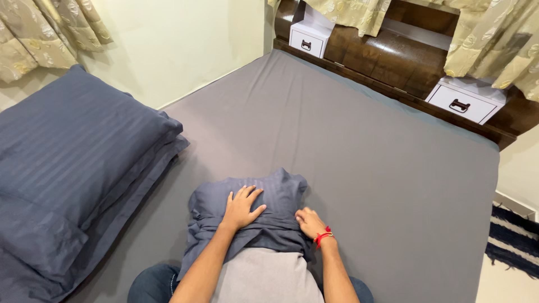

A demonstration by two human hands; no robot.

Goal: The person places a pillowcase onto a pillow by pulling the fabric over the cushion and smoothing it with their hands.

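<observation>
Lying under both hands (242, 209): pillowcase (275, 196)

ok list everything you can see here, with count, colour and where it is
pillowcase: 1, dark blue, bunched over one end of a pillow at the near edge of the bed
pillow: 1, light grey, sticking out of the pillowcase toward the person
stacked pillows: 2 as far as can be told, dark blue striped, left side of the bed
bed sheet: 1, grey, covering the mattress
headboard: 1, dark brown wood, far end
drawers: 2, white with dark handles, set in the headboard
curtains: pale yellow patterned, top left and top right
rug: 1, dark and white striped, floor at right
left hand: flat on the pillowcase
right hand: gripping the pillowcase edge, red thread at the wrist
</observation>
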